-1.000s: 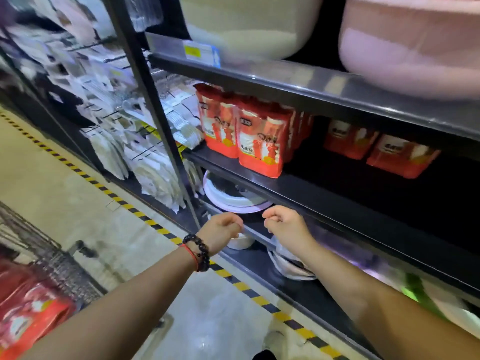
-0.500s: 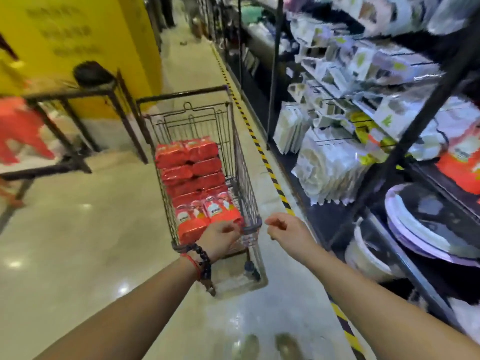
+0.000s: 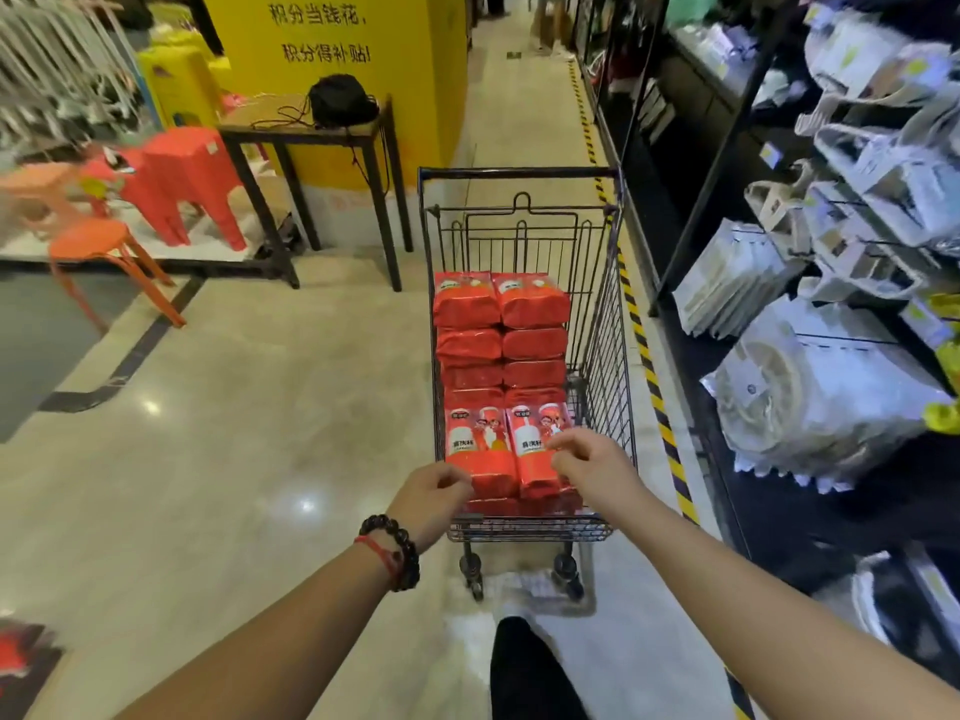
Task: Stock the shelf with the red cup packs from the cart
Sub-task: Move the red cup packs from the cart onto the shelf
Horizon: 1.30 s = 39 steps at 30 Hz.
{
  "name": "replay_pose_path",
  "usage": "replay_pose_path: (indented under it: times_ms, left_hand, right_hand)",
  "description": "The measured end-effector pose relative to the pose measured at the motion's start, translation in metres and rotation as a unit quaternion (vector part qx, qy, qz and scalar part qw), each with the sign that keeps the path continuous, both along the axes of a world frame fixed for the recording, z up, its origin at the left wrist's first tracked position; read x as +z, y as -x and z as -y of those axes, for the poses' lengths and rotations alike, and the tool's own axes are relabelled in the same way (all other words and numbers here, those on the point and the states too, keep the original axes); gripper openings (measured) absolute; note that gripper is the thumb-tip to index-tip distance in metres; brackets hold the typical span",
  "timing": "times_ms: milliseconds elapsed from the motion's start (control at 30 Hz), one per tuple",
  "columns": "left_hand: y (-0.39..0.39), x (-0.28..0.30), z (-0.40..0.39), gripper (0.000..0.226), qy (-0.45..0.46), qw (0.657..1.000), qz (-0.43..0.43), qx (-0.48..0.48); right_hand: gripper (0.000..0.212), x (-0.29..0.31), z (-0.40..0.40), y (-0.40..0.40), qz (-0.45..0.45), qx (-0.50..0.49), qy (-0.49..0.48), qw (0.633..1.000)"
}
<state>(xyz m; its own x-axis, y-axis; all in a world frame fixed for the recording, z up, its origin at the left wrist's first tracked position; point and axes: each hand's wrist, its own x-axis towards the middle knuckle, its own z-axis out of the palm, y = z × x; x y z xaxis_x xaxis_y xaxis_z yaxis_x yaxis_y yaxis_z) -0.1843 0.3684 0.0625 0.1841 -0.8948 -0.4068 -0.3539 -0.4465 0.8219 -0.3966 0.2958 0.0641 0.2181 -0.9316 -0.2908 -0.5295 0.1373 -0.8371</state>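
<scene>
Both our left hand (image 3: 431, 498) and right hand (image 3: 589, 467) hover loosely curled, empty, over red cup packs (image 3: 501, 376) in the black wire cart (image 3: 605, 314) on glossy beige tile floor (image 3: 234, 433), beside black metal shelving (image 3: 711, 163).

A black bag (image 3: 342, 100) sits on a dark table (image 3: 291, 128), red stools (image 3: 189, 181) just beside it.

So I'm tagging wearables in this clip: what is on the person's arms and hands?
Both forearms are bare, with no sleeves or gloves in view. The left wrist carries a bracelet of dark round beads and, beside it, a thin red string. The right hand and its wrist carry nothing. No rings can be made out.
</scene>
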Motion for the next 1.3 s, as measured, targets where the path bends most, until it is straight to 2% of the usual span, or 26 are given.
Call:
replay_pose_path:
  times_ms: [400,633,733,833,933,1033,1100,1233,1300]
  left_hand:
    - [-0.004,-0.047,0.154,0.016,-0.104,0.994,0.004,0.017]
    - [-0.010,-0.073,0.189,0.021,-0.158,0.987,-0.020,0.031]
    - [-0.018,-0.092,0.195,0.018,-0.187,0.981,-0.028,0.032]
    - [-0.024,-0.109,0.194,0.021,-0.209,0.976,-0.059,0.033]
    - [-0.032,-0.121,0.192,0.025,-0.253,0.963,-0.080,0.049]
    - [-0.038,-0.135,0.189,0.022,-0.288,0.948,-0.112,0.072]
    - [-0.041,-0.144,0.188,0.020,-0.300,0.938,-0.141,0.101]
    - [-0.047,-0.154,0.188,0.012,-0.315,0.922,-0.181,0.137]
    - [-0.050,-0.156,0.188,0.011,-0.320,0.916,-0.191,0.148]
  right_hand:
    - [0.015,-0.084,0.172,0.007,0.011,-0.087,-0.140,0.986]
    - [0.013,-0.136,0.208,0.007,-0.019,-0.104,-0.245,0.964]
    - [0.010,-0.162,0.219,0.003,-0.038,-0.120,-0.263,0.957]
    - [0.005,-0.193,0.227,0.001,-0.095,-0.115,-0.255,0.955]
    - [0.042,-0.218,0.227,0.000,-0.130,-0.134,-0.275,0.943]
    - [0.071,-0.245,0.223,0.002,-0.121,-0.167,-0.331,0.921]
    - [0.081,-0.265,0.217,0.008,-0.084,-0.182,-0.380,0.903]
    - [0.079,-0.286,0.199,0.016,-0.012,-0.185,-0.427,0.885]
    - [0.104,-0.299,0.193,0.024,-0.010,-0.179,-0.428,0.886]
